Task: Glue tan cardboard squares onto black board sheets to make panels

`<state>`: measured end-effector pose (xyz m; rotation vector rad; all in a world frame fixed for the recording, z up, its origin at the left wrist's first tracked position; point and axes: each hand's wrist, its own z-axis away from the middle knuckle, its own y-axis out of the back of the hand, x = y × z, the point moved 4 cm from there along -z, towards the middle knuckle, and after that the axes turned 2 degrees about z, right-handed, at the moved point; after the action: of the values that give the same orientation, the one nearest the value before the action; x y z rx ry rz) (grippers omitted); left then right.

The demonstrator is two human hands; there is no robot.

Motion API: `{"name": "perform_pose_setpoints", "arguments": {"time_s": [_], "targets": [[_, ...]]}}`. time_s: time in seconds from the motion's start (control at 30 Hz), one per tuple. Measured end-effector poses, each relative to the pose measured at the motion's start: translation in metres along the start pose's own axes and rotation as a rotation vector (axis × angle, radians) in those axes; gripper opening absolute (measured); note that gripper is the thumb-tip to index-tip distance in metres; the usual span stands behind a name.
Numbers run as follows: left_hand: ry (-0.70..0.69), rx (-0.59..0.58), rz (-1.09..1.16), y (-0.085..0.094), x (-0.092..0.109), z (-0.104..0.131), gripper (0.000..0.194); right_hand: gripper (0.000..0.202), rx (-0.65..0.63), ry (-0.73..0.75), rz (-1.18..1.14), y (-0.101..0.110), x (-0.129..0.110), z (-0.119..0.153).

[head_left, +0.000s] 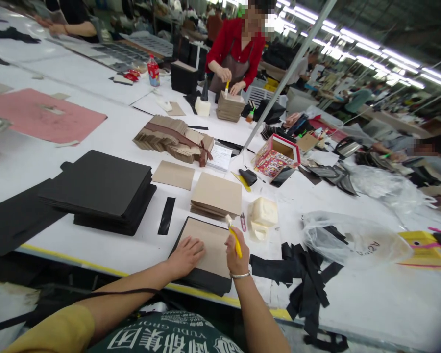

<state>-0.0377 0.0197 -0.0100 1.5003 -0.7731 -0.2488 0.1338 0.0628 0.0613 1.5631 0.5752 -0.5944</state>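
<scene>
My left hand [186, 255] lies flat, fingers stretched out, on a tan cardboard sheet [211, 247]. Under that sheet is a black panel [206, 283] at the table's front edge. Wrapped round the yellow handle of a brush [235, 241], my right hand [238, 255] is just over the sheet's right side. The brush's pale bristles point up and away from me. Behind the sheet stands a stack of tan cardboard [216, 191]. To its right are a small pair of thread snips [243, 221] and a cream-coloured tub [264, 213].
A tall stack of black panels [103, 181] is at left, with a black strip [166, 215] beside it. Black strips [308, 284] and a plastic bag [353, 235] lie at right. A metal pole [290, 73] rises mid-table. Across the table, a person in red [237, 54] brushes another stack.
</scene>
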Motion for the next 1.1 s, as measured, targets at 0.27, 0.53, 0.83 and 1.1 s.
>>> {"name": "perform_pose_setpoints", "arguments": {"time_s": [0.27, 0.53, 0.83, 1.1], "targets": [[0.024, 0.055, 0.104, -0.004, -0.002, 0.006, 0.035, 0.033, -0.218, -0.279, -0.42, -0.072, -0.051, -0.041], [0.016, 0.05, 0.12, -0.004, -0.001, 0.007, 0.035, 0.031, -0.147, -0.317, -0.227, -0.036, 0.011, -0.038], [-0.066, 0.086, 0.055, -0.01, -0.002, 0.008, 0.034, 0.037, 0.176, -0.398, -0.132, 0.088, 0.09, 0.005], [-0.094, 0.087, 0.05, -0.019, -0.006, 0.005, 0.035, 0.024, -0.007, -0.437, 0.423, 0.073, 0.168, 0.07]]}}
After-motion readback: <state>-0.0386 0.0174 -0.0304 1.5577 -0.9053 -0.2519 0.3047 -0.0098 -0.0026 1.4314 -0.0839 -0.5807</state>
